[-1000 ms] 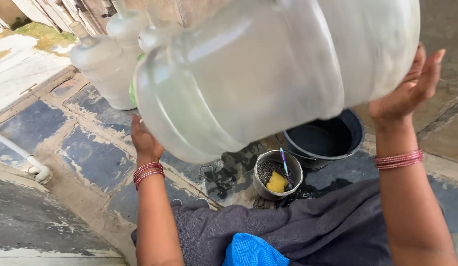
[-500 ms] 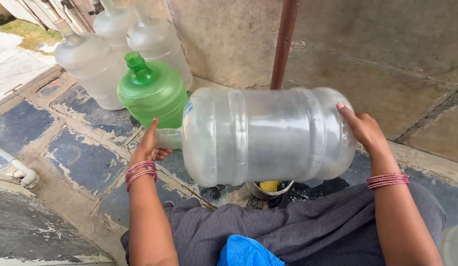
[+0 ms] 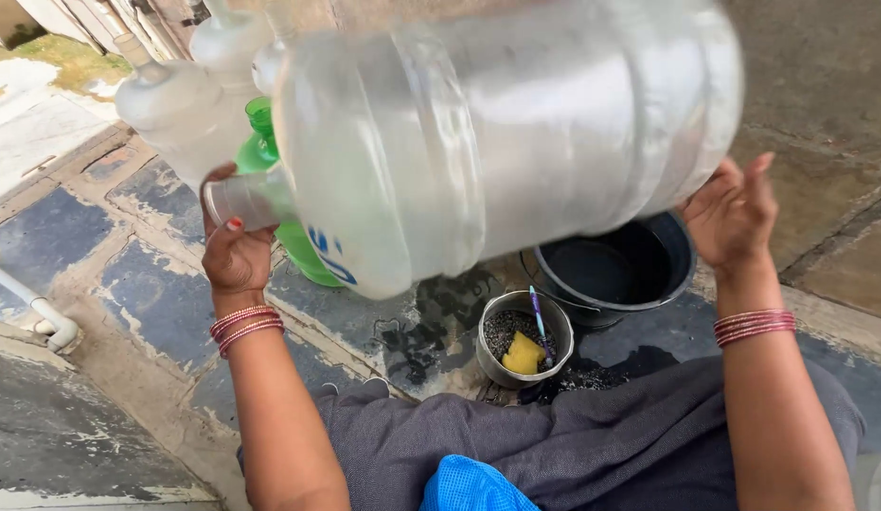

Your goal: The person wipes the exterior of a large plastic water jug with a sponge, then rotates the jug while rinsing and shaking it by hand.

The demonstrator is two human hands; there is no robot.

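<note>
Large jug: a clear plastic water jug (image 3: 516, 132) is lying on its side in the air, blurred.
Left hand: the left hand (image 3: 234, 248) is cupping the jug's neck.
Right hand: the right hand (image 3: 734, 210) is pressing open-palmed against the jug's base.
Below: a steel bowl (image 3: 524, 341) is holding a yellow sponge (image 3: 523, 357) and a brush (image 3: 541, 324); a dark basin (image 3: 615, 268) is sitting just beside it.
Behind: a green jug (image 3: 293, 227) and pale jugs (image 3: 180, 104) are standing on the stone floor (image 3: 147, 293).

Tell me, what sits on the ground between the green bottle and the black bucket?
In the head view, a small metal bowl with a yellow sponge sits between the green bottle and the black bucket.
</note>
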